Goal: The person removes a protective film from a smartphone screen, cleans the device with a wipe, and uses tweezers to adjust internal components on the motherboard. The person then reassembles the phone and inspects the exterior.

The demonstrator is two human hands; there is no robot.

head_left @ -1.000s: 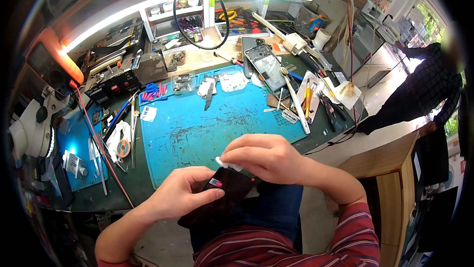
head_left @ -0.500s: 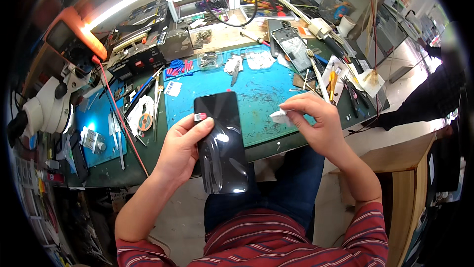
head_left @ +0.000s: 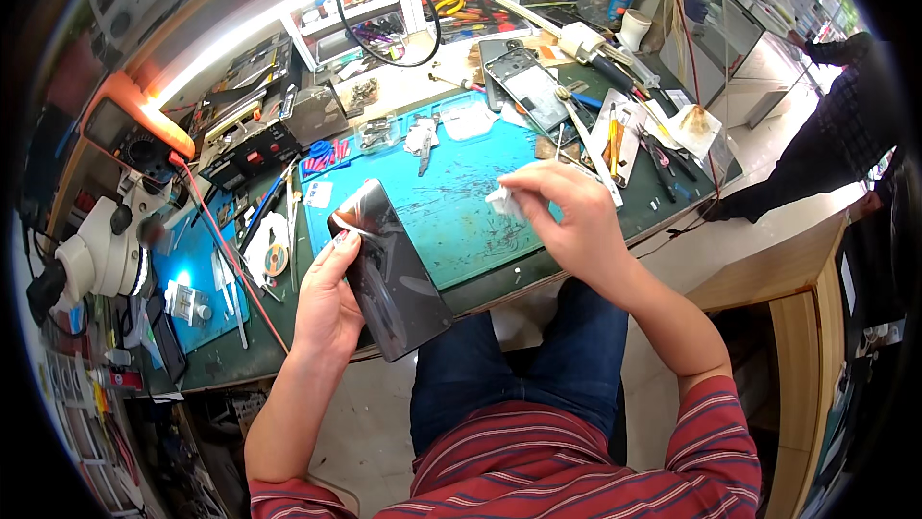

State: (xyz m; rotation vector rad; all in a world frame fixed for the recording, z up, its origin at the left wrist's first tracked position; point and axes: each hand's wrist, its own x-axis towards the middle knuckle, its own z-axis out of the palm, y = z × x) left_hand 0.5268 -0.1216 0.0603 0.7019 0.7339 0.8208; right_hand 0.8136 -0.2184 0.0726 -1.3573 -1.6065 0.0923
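Gripping 1 dark phone-shaped panel by its upper left edge in the left hand, tilted near the blue mat. Pinching white tissue in the right hand, clear of the panel. Seemingly part-wiped: mostly dark, with pale streaks or glare left.
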